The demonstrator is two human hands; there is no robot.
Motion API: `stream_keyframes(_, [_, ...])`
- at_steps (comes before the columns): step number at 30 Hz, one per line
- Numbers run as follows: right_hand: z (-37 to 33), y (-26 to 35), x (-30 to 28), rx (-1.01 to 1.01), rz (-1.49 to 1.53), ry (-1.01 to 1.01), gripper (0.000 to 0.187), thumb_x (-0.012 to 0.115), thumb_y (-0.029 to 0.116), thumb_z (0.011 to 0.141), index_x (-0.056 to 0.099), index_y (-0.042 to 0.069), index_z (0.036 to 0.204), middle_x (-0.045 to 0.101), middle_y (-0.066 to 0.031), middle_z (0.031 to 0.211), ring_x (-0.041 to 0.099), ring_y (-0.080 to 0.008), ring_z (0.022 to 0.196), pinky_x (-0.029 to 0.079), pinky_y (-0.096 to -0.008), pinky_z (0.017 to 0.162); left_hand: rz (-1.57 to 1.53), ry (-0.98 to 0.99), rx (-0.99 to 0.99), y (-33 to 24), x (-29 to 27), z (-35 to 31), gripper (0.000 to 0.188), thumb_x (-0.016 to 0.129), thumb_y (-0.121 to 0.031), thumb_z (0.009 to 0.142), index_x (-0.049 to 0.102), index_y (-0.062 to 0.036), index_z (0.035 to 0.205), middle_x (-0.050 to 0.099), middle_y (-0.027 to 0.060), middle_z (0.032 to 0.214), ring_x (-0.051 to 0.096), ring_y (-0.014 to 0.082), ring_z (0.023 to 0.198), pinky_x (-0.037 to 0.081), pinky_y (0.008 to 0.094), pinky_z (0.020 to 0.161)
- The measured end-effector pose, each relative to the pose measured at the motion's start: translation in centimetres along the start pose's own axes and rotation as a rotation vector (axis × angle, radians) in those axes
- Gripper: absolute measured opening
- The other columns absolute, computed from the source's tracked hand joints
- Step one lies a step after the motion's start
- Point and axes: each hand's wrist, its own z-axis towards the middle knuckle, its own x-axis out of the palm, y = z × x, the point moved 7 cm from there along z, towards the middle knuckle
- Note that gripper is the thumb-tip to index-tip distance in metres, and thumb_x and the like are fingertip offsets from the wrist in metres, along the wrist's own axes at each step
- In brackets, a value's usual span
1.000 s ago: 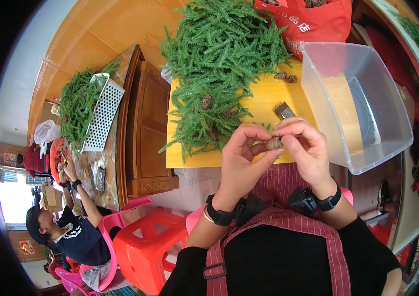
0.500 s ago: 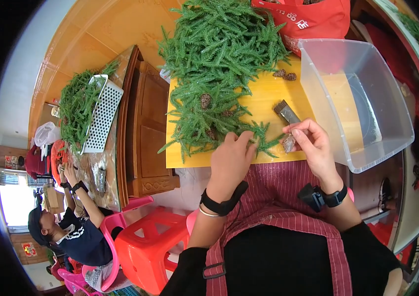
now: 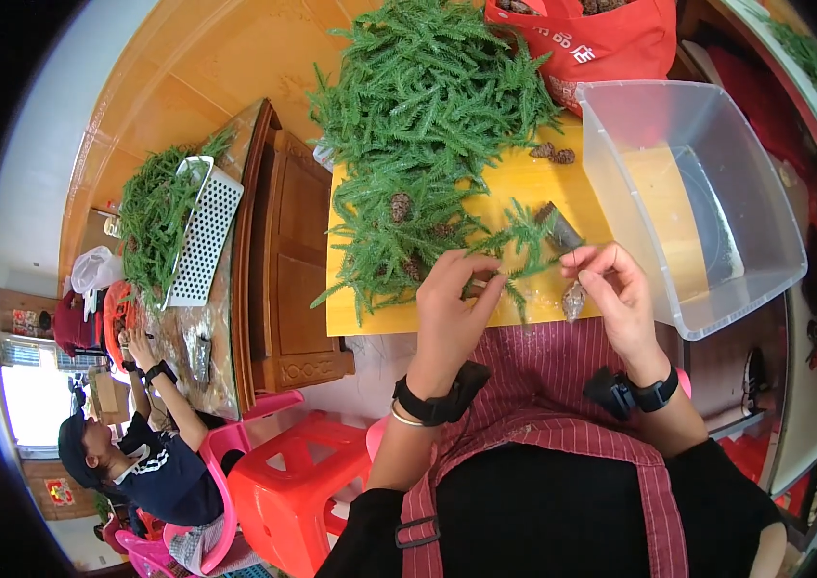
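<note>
— What is the left hand [image 3: 452, 308] doing?
— Its fingers pinch the stem of a green fir sprig [image 3: 514, 246] at the near edge of the yellow table [image 3: 533, 178].
— And the right hand [image 3: 620, 294]?
— Thumb and fingers pressed together on a small pine cone [image 3: 574, 301], held just past the table's near edge, close beside the sprig's tip.
— What lies around them?
— A heap of green sprigs [image 3: 427, 106] covers the table's left and far parts. A clear plastic bin [image 3: 687, 193] stands at its right edge, a red bag [image 3: 601, 43] at the far right corner.
</note>
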Motion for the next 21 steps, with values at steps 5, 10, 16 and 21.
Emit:
stream_keyframes(5, [-0.4,1.8,1.8,-0.089,-0.133,0.083,0.008,0.051,-0.002,0.083,0.047,0.003,0.079,0.047,-0.0162,0.119,0.058,-0.0178,0.092,0.046,-0.0305,0.081,-0.05,-0.128,0.12,-1.9,-1.0,-0.4,0.018,0.069,0.005,0.069,0.062,0.0005,0.085,0.058,0.0092,0.088,0.058,0.0133,0.073,0.049,0.0207,0.056])
stream_keyframes(10, [-0.3,1.9,2.6,-0.059,-0.195,0.131,0.01,0.05,-0.006,0.082,0.046,0.003,0.078,0.043,-0.0165,0.124,0.058,-0.0195,0.097,0.048,-0.0301,0.08,0.025,-0.128,0.283,-2.1,-1.1,-1.3,0.022,0.071,0.007,0.067,0.061,0.0032,0.086,0.057,0.009,0.088,0.058,0.0116,0.074,0.049,0.021,0.058])
stream_keyframes(16, [-0.1,1.8,3.0,-0.058,-0.144,0.183,0.008,0.05,-0.004,0.084,0.046,0.003,0.08,0.044,-0.0165,0.124,0.058,-0.021,0.099,0.049,-0.0308,0.079,-0.216,-0.063,0.051,-0.5,-0.9,-1.6,0.025,0.069,0.007,0.071,0.056,0.0055,0.093,0.058,0.0076,0.089,0.059,0.0107,0.073,0.051,0.0208,0.062])
stream_keyframes(21, [-0.1,1.9,3.1,0.034,-0.014,0.191,0.007,0.051,0.0,0.086,0.046,0.003,0.081,0.044,-0.0162,0.123,0.058,-0.0217,0.099,0.049,-0.0323,0.081,-0.425,-0.036,-0.135,0.7,-0.6,-1.7,0.019,0.065,0.007,0.075,0.055,0.0046,0.09,0.058,0.0071,0.091,0.06,0.0112,0.073,0.051,0.0215,0.065])
